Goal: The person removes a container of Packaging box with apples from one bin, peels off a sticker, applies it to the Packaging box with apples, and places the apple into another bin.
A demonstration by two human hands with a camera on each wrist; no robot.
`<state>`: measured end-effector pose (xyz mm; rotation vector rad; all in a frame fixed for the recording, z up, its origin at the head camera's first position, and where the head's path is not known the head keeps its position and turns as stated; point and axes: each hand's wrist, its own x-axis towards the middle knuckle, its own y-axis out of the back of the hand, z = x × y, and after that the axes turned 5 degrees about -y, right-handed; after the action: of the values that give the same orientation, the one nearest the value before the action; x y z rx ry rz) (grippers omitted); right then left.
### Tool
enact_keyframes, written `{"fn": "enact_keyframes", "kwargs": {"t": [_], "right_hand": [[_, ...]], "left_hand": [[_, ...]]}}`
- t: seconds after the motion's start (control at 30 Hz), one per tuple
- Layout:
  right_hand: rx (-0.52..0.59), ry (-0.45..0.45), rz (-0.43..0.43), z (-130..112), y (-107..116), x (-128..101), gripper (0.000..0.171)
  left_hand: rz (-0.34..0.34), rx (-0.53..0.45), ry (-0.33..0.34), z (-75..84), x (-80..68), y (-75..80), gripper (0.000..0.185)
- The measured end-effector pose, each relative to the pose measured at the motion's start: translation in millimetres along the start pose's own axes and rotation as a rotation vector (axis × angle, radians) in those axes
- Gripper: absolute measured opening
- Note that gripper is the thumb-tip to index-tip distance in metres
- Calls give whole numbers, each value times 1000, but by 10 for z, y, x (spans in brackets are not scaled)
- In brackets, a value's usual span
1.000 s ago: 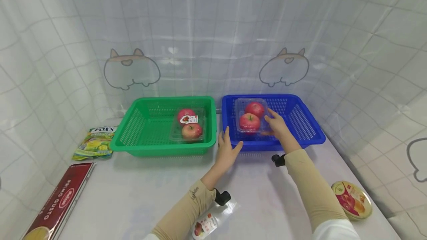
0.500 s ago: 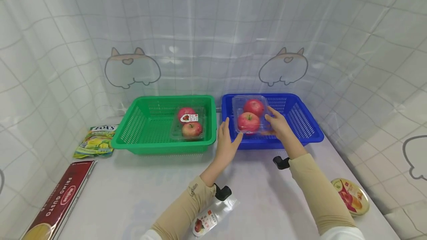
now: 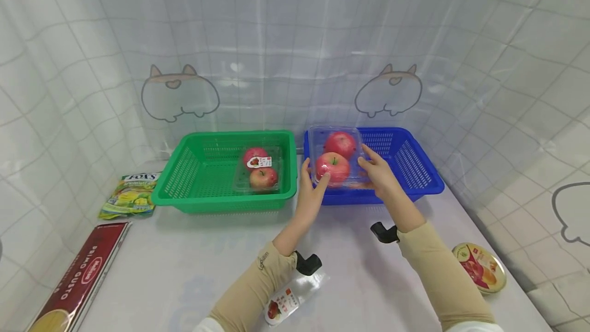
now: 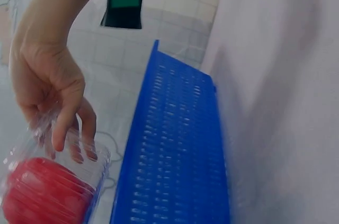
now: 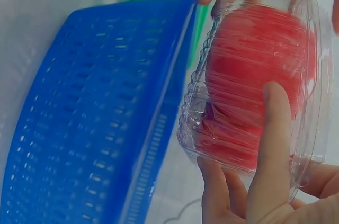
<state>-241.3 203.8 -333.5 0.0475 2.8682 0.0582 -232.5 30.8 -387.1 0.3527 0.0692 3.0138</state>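
Clamshell held between both hands

Clamshell (image 3: 335, 158) of two apples sits raised over the left end of the blue basket (image 3: 405, 165), clear of its floor. Right hand (image 3: 379, 177) grasps its right edge, fingers curled round the clear lid; left hand (image 3: 311, 193) grips the left edge, fingertips (image 3: 322, 182) on the plastic. Left of those fingers stands the green basket (image 3: 198, 178) with a second apple pack (image 3: 258, 169); a pouch (image 3: 290, 301) lies by the left sleeve and a tin (image 3: 479, 267) right of the right arm. Judged risk: the thin, slick shell could flex under a tight squeeze and pop open, or slip and catch the basket rim
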Motion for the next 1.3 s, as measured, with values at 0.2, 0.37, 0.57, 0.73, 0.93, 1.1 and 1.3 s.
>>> {"fn": "enact_keyframes", "kwargs": {"t": [0.2,0.37,0.57,0.73,0.93,1.1,1.3], "right_hand": [[36,38,-13,16,-106,-125,57],[31,68,-18,69,-187,-226,59],[-48,99,28,110,-220,-294,64],[-95,143,89,94,-139,-274,68],[-94,149,31,85,-96,-215,66],[-111,110,-102,105,-127,-187,66],[-89,82,-282,116,-186,-244,62]], "left_hand": [[9,-210,17,87,-18,62,68],[79,-261,18,165,-58,135,60],[131,-337,69,214,-81,295,55],[166,-331,136,190,-82,492,53],[162,-212,141,217,-112,715,54],[136,-146,123,244,-147,840,55],[62,-111,126,268,-191,997,62]]}}
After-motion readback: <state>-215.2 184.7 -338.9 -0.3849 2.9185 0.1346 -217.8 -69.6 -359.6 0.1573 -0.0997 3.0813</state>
